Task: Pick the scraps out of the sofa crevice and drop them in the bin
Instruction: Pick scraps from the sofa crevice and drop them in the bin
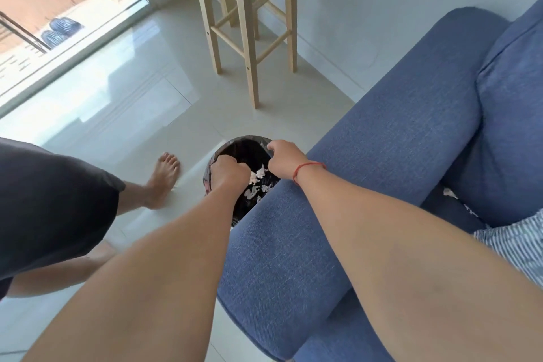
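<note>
Head view, looking down past both forearms.

- Round black bin lined with a dark plastic bag (235, 142) stands on the pale glossy floor tiles (117, 103), tight against the outer side of the blue fabric sofa (382, 156) arm. It seems set there so scraps can go over the arm without walking. Both arms reach across that arm.
- Left hand (230, 170) is over the bin mouth, back upward, fingers curled down into a fist. White paper scraps (260, 172) show just beside its knuckles, with more lying lower on the liner. I cannot tell whether anything sits inside the fist. My reading is that this is the release step.
- Right hand (283, 160) is at the rim on the sofa side, with a red thread (308, 167) round the wrist. Its fingers are curled narrow over the liner edge. This looks like a grip to steady the bin or hold the bag open, though the fingertips are hidden.
- One white fragment (449, 192) lies in the crevice between seat cushion and arm, so I judge the job unfinished.
- Striped cloth (514, 241) is at the right edge. Pale wooden stool legs (244, 38) stand beyond, by the wall.
</note>
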Demonstrator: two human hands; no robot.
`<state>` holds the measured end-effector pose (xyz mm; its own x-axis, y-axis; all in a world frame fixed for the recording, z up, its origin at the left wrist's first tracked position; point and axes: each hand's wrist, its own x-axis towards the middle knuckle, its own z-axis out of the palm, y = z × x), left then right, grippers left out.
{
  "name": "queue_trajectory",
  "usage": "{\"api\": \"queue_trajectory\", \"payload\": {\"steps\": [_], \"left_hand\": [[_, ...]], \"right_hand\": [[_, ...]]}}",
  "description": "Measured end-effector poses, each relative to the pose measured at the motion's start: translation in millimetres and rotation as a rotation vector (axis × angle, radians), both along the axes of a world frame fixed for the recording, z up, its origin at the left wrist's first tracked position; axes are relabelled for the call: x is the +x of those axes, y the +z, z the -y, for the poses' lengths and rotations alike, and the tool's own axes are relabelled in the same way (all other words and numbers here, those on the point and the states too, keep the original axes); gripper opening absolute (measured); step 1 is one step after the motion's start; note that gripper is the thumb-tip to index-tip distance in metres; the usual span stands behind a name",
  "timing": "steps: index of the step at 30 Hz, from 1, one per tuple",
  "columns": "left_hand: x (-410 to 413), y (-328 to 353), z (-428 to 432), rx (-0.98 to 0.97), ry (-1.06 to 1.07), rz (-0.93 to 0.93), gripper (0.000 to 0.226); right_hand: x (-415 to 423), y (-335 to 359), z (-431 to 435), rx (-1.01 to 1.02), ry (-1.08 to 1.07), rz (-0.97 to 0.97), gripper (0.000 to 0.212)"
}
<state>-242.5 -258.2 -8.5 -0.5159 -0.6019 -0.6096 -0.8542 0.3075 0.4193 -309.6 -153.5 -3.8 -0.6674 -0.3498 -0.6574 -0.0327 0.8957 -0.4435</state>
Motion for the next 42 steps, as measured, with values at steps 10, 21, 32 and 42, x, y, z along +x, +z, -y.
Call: {"api": "queue_trajectory", "payload": {"steps": [10,21,32,42], "left_hand": [[-26,31,-67,0.001,-0.265,-0.057,0.031],[-88,39,-222,-0.123,-0.586,-0.212,0.052],[-124,23,-297,-0.306,-0.509,-0.195,0.063],[-129,-10,-312,-0.524,-0.405,-0.251,0.063]], "right_hand": [[-19,39,-79,0.022,-0.090,-0.259,0.039],[-15,51,-242,0.098,-0.323,-0.475,0.048],[3,-4,-326,0.257,-0.527,-0.281,0.034],[-25,-76,-329,0.280,-0.402,0.063,0.044]]}}
